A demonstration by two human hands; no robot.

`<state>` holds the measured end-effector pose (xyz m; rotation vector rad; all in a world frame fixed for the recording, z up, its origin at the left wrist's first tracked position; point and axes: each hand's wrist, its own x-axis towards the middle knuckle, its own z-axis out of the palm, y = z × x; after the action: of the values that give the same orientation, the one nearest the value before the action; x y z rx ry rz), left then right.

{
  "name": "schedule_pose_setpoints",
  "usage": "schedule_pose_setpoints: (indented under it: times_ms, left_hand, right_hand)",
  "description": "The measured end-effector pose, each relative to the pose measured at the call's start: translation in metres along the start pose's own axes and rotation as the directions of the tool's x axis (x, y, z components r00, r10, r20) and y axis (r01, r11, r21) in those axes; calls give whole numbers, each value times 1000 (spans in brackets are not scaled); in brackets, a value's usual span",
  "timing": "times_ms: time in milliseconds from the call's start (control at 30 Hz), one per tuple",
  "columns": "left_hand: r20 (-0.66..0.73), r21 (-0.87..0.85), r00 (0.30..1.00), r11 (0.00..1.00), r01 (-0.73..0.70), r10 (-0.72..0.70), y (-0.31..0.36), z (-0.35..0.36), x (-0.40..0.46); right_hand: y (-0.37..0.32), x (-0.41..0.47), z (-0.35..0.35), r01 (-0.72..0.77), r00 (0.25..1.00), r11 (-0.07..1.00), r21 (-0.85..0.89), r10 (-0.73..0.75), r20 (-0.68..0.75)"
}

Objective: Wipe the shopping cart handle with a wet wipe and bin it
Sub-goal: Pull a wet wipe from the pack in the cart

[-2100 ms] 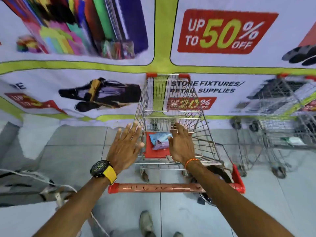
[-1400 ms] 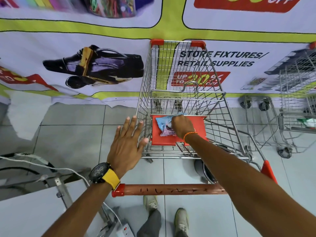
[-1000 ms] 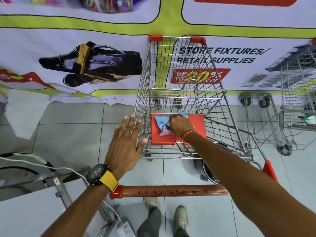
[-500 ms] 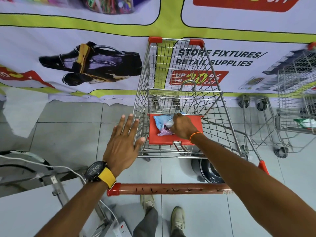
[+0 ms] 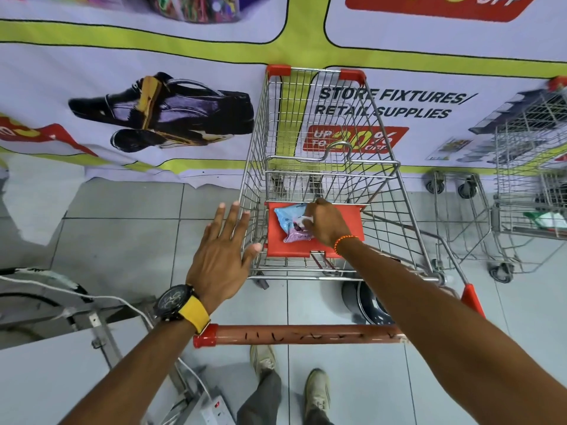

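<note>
Wire shopping cart (image 5: pixel 319 167) stands on grey tiled floor (image 5: pixel 122 240), front against printed banner (image 5: pixel 153 102). Red child-seat flap (image 5: pixel 346 222) inside cart carries blue-and-pink wet wipe pack (image 5: pixel 290 223) (lying flat, left side of flap). Second cart (image 5: pixel 521 191) on floor to the right. White power strip (image 5: pixel 214 412) and white cable (image 5: pixel 92 297) on floor, lower left.

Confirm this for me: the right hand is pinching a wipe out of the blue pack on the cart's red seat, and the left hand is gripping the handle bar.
Wrong about the left hand: the head view shows it open, fingers spread, beside the basket, not on the handle bar. The right hand is at the blue pack on the red seat, pinching something white.
</note>
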<state>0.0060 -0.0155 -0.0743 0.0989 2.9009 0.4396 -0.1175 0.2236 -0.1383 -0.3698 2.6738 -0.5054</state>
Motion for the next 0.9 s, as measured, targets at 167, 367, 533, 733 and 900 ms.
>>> schedule_pose_setpoints:
  times_ms: [167, 367, 533, 733, 900]
  left_hand:
    - [4, -4, 1000, 1000, 2, -2, 1, 1, 0]
    - [14, -6, 1000, 1000, 2, -2, 4, -2, -1]
    - [13, 4, 1000, 1000, -11, 11, 6, -4, 0]
    - [-4, 47, 997, 996, -81, 82, 14, -12, -4]
    - [-100, -293, 992, 950, -108, 81, 44, -27, -22]
  right_hand:
    - [-2, -1, -3, -68, 992, 993, 95, 77, -100]
    - [-5, -6, -13, -255, 932, 687, 681, 361, -15]
    - [-11, -24, -33, -150, 908, 405, 902, 417, -36]
    - [-28, -62, -65, -72, 951, 241, 968, 308, -6]
    - [-42, -97, -81, -47, 979, 193, 980, 204, 7]
